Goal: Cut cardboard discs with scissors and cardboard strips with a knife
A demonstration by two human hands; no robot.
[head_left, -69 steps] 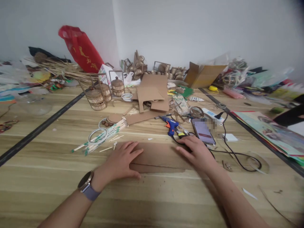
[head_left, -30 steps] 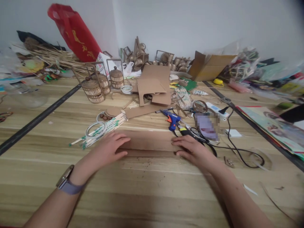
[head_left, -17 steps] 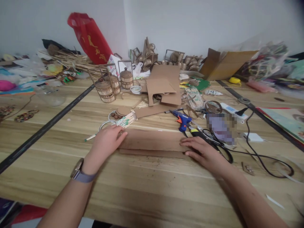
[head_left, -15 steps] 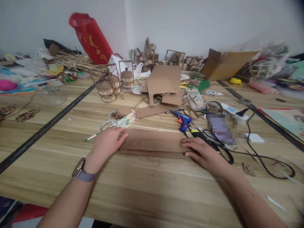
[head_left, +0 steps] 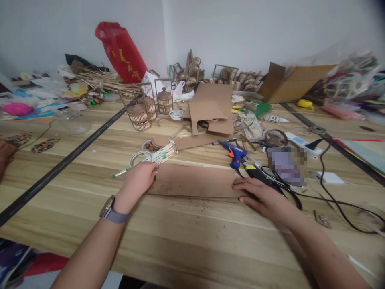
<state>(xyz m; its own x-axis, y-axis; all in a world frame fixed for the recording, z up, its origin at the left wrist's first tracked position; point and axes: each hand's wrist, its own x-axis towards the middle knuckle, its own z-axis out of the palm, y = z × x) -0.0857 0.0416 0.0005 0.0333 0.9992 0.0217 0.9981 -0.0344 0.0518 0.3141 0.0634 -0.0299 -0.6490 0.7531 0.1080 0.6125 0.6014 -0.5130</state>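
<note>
A long, flat strip of brown cardboard (head_left: 192,182) lies in front of me, with another cardboard layer showing slightly beneath its near edge. Its left end is held by my left hand (head_left: 140,178), whose fingertips are partly hidden behind the edge. My right hand (head_left: 258,194) grips the right end, fingers on top and thumb at the near corner. Just beyond the right end lie a blue glue gun (head_left: 234,154) and a black-and-yellow tool (head_left: 255,174). White-and-green paper-wrapped sticks (head_left: 164,152) and a roll of tape (head_left: 141,158) are beyond my left hand.
Small lidded bamboo baskets (head_left: 138,116) stand behind on the left. A cut cardboard piece (head_left: 210,96) and an open cardboard box (head_left: 296,84) are farther back. Black cable (head_left: 333,208) loops at the right. Another person's hand (head_left: 6,152) shows at the far left edge.
The upper cardboard layer now covers more of the lower one at the near edge, and my left fingers have drawn in around its end. The whole view has shifted slightly.
</note>
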